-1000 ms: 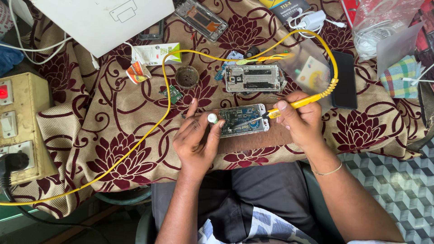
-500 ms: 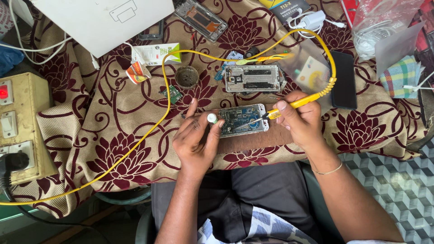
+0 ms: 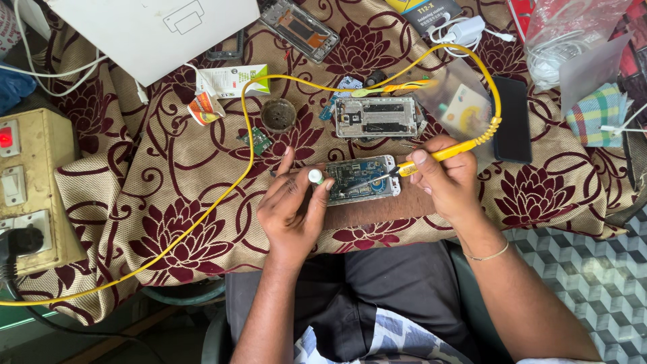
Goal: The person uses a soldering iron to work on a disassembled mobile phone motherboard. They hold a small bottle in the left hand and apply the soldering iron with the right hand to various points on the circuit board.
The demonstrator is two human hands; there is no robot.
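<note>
The opened phone (image 3: 362,179) lies near the table's front edge, board up, on a brown mat (image 3: 377,209). Your right hand (image 3: 448,180) is closed around a yellow iron (image 3: 431,156), its tip on the board. Your left hand (image 3: 291,209) pinches a small white tube (image 3: 315,176) at the phone's left end. A second opened phone (image 3: 377,117) lies just behind.

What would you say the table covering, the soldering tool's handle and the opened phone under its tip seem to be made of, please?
Table covering: woven fabric, matte; it folds and drapes over the edge. Soldering tool handle in the right hand: probably yellow plastic, smooth, slightly glossy. Opened phone: blue-green circuit board in a silvery frame, likely metal. The left hand pinches a small white cap.
</note>
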